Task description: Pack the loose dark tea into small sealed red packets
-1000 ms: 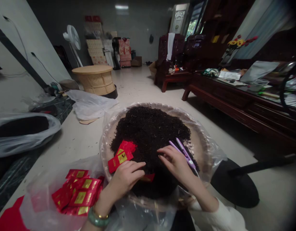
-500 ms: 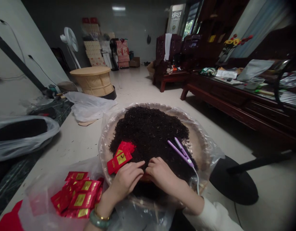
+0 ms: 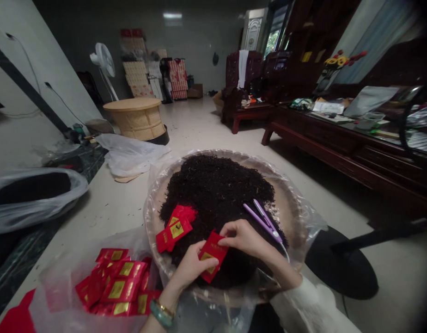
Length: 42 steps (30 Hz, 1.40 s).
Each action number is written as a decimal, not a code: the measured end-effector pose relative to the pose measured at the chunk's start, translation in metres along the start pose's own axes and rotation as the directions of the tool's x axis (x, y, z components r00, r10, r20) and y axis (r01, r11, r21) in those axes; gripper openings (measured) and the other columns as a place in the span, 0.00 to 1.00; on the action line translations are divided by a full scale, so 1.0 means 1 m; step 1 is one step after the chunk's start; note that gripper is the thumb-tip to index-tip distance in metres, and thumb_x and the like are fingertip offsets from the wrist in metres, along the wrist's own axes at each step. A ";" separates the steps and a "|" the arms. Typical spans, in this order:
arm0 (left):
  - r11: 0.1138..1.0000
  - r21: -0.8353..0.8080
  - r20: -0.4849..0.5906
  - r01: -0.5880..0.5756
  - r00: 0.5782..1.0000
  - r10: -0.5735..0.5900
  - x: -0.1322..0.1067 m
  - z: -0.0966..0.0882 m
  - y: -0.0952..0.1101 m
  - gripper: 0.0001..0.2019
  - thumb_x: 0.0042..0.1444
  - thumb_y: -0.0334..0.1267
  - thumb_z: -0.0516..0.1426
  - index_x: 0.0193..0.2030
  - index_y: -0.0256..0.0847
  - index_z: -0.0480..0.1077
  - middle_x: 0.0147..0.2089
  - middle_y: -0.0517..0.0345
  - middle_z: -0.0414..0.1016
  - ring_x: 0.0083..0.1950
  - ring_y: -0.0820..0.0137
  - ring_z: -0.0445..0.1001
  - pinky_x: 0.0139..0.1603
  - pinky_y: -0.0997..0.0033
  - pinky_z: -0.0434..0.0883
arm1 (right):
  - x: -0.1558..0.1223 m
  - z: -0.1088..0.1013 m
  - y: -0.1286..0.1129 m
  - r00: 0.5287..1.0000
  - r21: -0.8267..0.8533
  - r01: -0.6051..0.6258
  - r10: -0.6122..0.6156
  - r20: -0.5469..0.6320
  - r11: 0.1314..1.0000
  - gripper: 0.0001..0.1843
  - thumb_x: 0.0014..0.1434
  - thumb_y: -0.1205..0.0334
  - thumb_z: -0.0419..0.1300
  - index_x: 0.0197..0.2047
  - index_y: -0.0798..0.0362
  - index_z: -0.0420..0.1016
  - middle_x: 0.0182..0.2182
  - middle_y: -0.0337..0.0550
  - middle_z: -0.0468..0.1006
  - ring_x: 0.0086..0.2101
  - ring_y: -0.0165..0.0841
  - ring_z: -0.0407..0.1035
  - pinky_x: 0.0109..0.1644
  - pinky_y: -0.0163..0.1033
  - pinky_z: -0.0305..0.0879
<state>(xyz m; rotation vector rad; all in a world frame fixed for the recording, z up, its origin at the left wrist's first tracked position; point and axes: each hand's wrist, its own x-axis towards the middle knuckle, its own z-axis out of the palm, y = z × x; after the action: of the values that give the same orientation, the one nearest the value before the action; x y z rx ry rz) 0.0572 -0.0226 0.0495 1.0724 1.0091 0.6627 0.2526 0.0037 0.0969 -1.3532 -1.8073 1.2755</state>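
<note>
A red packet [image 3: 213, 253] with a gold patch is gripped at its left side between the thumb and fingers of my left hand [image 3: 192, 268]. My right hand [image 3: 243, 238] pinches its upper right corner. Both hands are over a round, plastic-lined basket [image 3: 293, 208] heaped with dark loose tea leaves [image 3: 216, 185]. A few flat red packets [image 3: 175, 231] lie on the leaves to the left. On the right side rests a purple hair straightener [image 3: 265, 222], its plates apart, with a white cord partly behind my right arm.
Left of the basket, a clear plastic bag [image 3: 57, 277] holds several red packets [image 3: 119, 282]. Another bag of dark leaves [image 3: 29, 187] stands at far left. A black round stand base [image 3: 338, 263] sits close on the right, near a dark wooden table [image 3: 338, 143]. A woven drum-shaped stool [image 3: 135, 118] is ahead.
My hands, earlier close together low over the basket, now hold up a red packet between them. Another red packet now shows at the right edge of the pile in the bag.
</note>
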 end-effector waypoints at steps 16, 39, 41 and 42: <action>0.991 -0.101 -0.067 -0.084 0.995 0.077 0.003 0.015 -0.004 0.23 0.43 0.50 0.67 0.42 0.38 0.72 0.36 0.57 0.78 0.38 0.65 0.75 0.40 0.69 0.70 | -0.007 0.017 -0.004 0.974 -0.438 0.219 -0.225 0.039 0.872 0.10 0.59 0.63 0.64 0.26 0.53 0.74 0.29 0.39 0.75 0.36 0.33 0.68 0.44 0.39 0.61; 0.948 -0.317 -0.103 -0.007 0.994 -0.027 0.000 0.028 0.006 0.30 0.36 0.51 0.70 0.43 0.37 0.69 0.32 0.56 0.78 0.27 0.68 0.77 0.31 0.70 0.72 | -0.004 0.034 0.029 0.979 0.301 -0.049 0.105 -0.173 0.952 0.16 0.49 0.49 0.66 0.26 0.54 0.74 0.17 0.34 0.71 0.18 0.26 0.63 0.21 0.30 0.58; 0.945 -0.325 -0.083 0.045 0.994 -0.076 -0.001 0.029 0.005 0.33 0.31 0.48 0.72 0.43 0.35 0.69 0.34 0.53 0.79 0.27 0.66 0.78 0.31 0.69 0.73 | -0.004 0.033 0.027 0.983 0.295 -0.042 0.092 -0.159 0.955 0.15 0.50 0.50 0.66 0.31 0.54 0.76 0.19 0.35 0.73 0.19 0.27 0.64 0.22 0.31 0.61; 0.945 -0.323 -0.087 0.053 0.992 -0.086 -0.002 0.029 0.004 0.33 0.30 0.47 0.73 0.43 0.35 0.70 0.34 0.52 0.79 0.27 0.65 0.78 0.30 0.69 0.73 | -0.005 0.032 0.026 0.983 0.273 -0.013 0.061 -0.170 0.962 0.15 0.51 0.51 0.66 0.34 0.54 0.77 0.22 0.36 0.74 0.21 0.28 0.65 0.24 0.32 0.62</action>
<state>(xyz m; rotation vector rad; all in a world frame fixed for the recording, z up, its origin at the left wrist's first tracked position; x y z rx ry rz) 0.0830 -0.0338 0.0580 0.7217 0.9809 0.7985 0.2385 -0.0114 0.0608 -1.3068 -1.4352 1.3215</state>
